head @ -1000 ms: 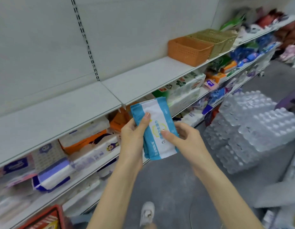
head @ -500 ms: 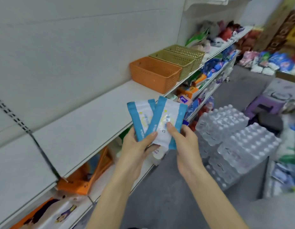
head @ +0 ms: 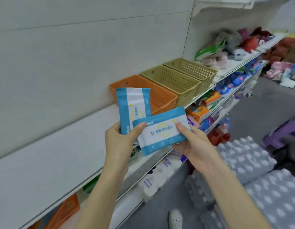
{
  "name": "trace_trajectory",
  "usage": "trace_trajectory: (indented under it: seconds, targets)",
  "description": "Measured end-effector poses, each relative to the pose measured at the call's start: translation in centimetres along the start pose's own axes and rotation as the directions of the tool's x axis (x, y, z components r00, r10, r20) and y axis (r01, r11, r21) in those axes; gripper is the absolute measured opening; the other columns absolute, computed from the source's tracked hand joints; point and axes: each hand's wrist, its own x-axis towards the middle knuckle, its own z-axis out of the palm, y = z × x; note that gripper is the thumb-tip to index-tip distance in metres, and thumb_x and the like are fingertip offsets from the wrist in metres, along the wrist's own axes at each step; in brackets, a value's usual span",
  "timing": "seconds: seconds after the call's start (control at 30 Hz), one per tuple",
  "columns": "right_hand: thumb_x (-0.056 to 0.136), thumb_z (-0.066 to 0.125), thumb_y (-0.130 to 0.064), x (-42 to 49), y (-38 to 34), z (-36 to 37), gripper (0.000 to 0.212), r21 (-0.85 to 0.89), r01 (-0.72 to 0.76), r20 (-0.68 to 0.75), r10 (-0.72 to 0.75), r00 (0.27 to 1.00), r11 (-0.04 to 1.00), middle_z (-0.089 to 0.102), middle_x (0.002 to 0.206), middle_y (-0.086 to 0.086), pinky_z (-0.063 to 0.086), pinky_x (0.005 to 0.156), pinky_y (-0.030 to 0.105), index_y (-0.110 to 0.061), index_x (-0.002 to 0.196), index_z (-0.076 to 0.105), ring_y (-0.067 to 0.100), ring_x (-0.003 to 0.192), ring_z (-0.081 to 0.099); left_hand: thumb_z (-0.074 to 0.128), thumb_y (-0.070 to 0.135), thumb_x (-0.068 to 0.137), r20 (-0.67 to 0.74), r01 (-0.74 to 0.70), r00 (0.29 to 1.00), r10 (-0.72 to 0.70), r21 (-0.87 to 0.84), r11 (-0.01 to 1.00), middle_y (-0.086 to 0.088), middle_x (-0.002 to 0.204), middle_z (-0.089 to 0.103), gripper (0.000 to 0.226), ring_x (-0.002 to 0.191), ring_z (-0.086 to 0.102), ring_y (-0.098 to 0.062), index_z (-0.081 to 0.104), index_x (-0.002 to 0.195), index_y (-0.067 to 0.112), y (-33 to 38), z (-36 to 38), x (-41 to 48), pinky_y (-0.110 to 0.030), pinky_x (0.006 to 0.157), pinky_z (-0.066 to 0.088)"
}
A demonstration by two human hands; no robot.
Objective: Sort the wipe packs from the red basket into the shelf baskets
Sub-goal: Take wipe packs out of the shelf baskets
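Two packs: both in my hands, blue and white, held up in front of the shelf [head: 60,146] so I can read the fronts and judge, I think, which basket each belongs in.
Left hand [head: 120,142]: closed on the upright pack [head: 132,106], gripped at its lower end, thumb pressing the near corner of the other pack too; the upright one stands at about 12 o'clock from my thumb.
Right hand [head: 195,144]: closed on the flat pack [head: 161,131], fingers underneath, thumb on its right end; it lies crosswise and overlaps the foot of the upright pack, at about 10 o'clock from my palm.
Why fanned: one upright, one sideways keeps both labels showing at once; they look alike to me, so I guess both go the same way.
Shoe [head: 175,218]: one, mine, at 6 o'clock on the grey floor.
Bottle cases [head: 252,171]: several wrapped stacks at 4 o'clock; I cannot count them surely.
Baskets: three in a row on the shelf, touching side to side, running out toward 1 o'clock.
Orange basket [head: 161,98]: one, nearest, just behind the upright pack; nothing shows in the part I can see.
Tan baskets [head: 175,80]: two, beyond the orange one, no contents in view.
Red basket: none in view.
Far goods [head: 242,42]: a loose heap at 2 o'clock, too jumbled to count.
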Motion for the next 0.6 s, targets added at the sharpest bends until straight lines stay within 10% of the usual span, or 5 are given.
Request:
trace_trajectory:
  seconds: [0.2,0.6]
  targets:
    - [0.069,0.069,-0.025,9.0,-6.2,-4.5,0.039,-0.198,-0.104,0.245,0.152,0.958,0.975,0.074,0.097,0.009,0.056,0.054,0.023,-0.007,0.104,0.066,0.015,0.073,0.070,0.071,0.008,0.081,-0.164,-0.025,0.985,0.044,0.118,0.993,0.009,0.085,0.076,0.015,0.078,0.072,-0.011,0.070,0.089,0.021,-1.2,7.8,6.6,-0.026,0.063,0.059]
    - [0.068,0.070,-0.010,20.5,-9.8,-5.6,0.036,0.041,-0.216,0.238,0.201,0.950,0.976,0.074,0.100,0.009,0.057,0.065,0.022,-0.004,0.104,0.066,0.014,0.085,0.071,0.073,0.004,0.078,-0.377,-0.068,0.922,0.093,0.077,0.995,0.016,0.072,0.073,0.019,0.067,0.069,-0.003,0.068,0.082,0.021,-2.7,15.6,17.2,-0.018,0.053,0.054]
